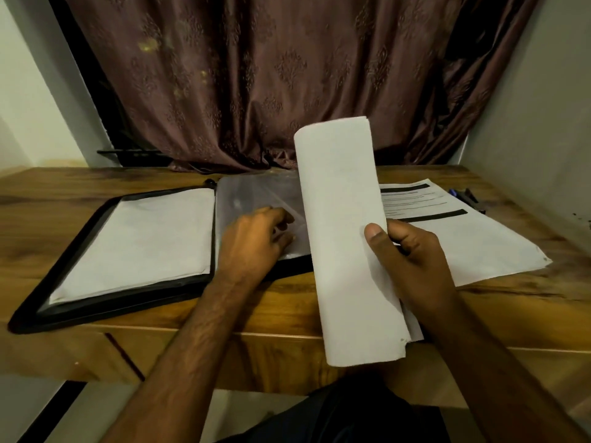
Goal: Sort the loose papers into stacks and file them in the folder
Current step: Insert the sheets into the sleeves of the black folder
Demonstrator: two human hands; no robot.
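Gripping curled white paper sheaf (pixel 345 225), right hand (pixel 409 254), glossy folder sleeve (pixel 256 193)

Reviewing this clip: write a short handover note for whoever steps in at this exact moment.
Right hand: grips a curled sheaf of papers, upright above the desk edge.
Left hand: fingers on the clear sleeve in the open folder, apparently holding it open.
Done: one stack lies in the folder's left half.
Left: slide the sheaf into the sleeve, then file the printed sheets still lying on the desk at right; close the folder.
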